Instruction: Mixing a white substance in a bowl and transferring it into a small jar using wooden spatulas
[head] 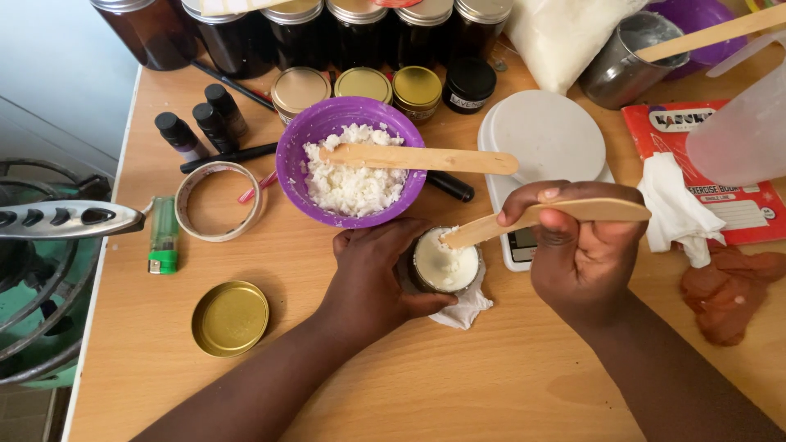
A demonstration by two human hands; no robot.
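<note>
My left hand (372, 274) wraps around a small dark jar (444, 263) filled with white cream, which stands on a crumpled white tissue (468, 305). My right hand (577, 245) grips a flat wooden stick (536, 217) whose tip presses into the cream at the jar's top. Just behind the jar sits a purple bowl (301, 139) holding white flaky wax, with a second wooden stick (417, 158) lying across its rim.
A gold lid (230, 317), a green lighter (164, 235) and a tape roll (219, 200) lie at left. A white scale (547, 139), a red booklet (720, 164), tissue and a brown cloth (731, 286) sit at right. Jars, tins and dropper bottles line the back.
</note>
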